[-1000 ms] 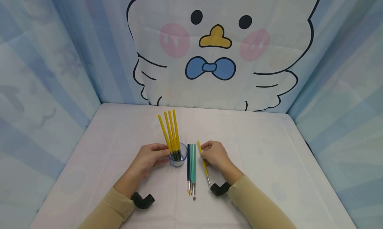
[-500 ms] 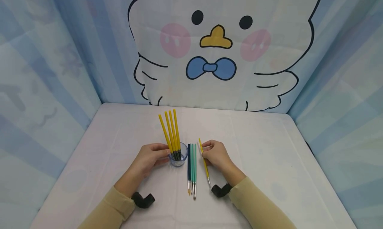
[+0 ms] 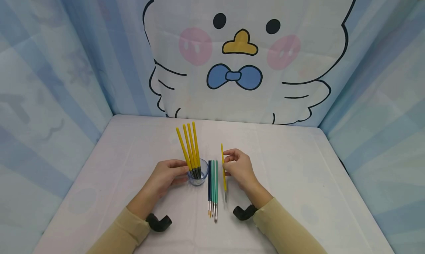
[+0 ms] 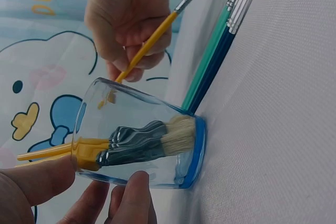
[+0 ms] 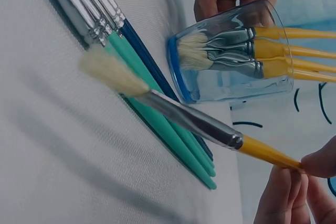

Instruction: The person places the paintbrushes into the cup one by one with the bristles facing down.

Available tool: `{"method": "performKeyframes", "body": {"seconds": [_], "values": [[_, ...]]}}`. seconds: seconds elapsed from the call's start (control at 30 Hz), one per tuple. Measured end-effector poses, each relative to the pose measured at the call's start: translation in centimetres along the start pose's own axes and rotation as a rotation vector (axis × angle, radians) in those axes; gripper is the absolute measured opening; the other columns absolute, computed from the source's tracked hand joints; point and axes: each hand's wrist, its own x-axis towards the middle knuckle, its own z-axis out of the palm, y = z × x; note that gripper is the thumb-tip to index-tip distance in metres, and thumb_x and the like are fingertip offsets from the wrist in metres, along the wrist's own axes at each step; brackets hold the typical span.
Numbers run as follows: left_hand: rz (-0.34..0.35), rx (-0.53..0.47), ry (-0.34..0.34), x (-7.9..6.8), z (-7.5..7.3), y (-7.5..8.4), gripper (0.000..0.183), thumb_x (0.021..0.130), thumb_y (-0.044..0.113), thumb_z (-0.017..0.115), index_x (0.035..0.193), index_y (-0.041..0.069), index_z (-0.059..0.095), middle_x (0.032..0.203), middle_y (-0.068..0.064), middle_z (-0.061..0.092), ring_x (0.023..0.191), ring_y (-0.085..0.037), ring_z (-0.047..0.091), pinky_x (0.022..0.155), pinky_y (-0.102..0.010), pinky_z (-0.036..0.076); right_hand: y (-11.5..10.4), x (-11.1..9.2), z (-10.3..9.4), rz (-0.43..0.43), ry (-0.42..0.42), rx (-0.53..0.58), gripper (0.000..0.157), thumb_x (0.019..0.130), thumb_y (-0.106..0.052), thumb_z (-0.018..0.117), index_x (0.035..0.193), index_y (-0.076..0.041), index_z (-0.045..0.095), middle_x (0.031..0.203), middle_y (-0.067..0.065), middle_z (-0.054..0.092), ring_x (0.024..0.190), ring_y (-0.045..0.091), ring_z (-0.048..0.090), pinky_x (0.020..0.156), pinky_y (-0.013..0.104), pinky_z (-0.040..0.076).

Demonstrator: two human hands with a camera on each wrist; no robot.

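My left hand (image 3: pixel 166 174) holds a clear plastic cup (image 4: pixel 198 153) with a blue base, thumb near the rim and fingers along its side. Several yellow paintbrushes (image 3: pixel 195 145) lean in the cup, bristles down. To its right, my right hand (image 3: pixel 239 168) pinches another yellow paintbrush (image 5: pixel 194 121) by the handle between thumb and fingers. That brush is raised off the table, its pale bristles pointing down. Between the hands lie green paintbrushes (image 3: pixel 217 184) and dark blue paintbrushes (image 3: pixel 209 180), side by side, metal ends toward me.
A white cloth covers the table (image 3: pixel 282 173). Behind it hangs a curtain (image 3: pixel 245 103) printed with a cartoon bird, and striped blue curtains (image 3: pixel 43 99) close in the sides. Black camera mounts (image 3: pixel 159 223) sit at both wrists.
My right hand has lifted the yellow paintbrush off the table, moving it slightly away from me and turning it more upright. The left hand and cup have stayed in place.
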Motion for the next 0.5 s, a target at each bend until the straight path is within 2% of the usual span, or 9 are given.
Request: {"method": "performKeyframes", "body": {"seconds": [0.5], "values": [[-0.014, -0.009, 0.003, 0.0, 0.2, 0.2, 0.033, 0.094, 0.015, 0.072, 0.125, 0.003, 0.069, 0.13, -0.018, 0.066, 0.109, -0.024, 0.069, 0.091, -0.037, 0.064, -1.9, -1.1, -0.4, -0.193, 0.005, 0.215, 0.036, 0.087, 0.002, 0.066, 0.121, -0.009, 0.064, 0.101, 0.012, 0.06, 0.074, 0.015, 0.065, 0.066, 0.031, 0.066]]}}
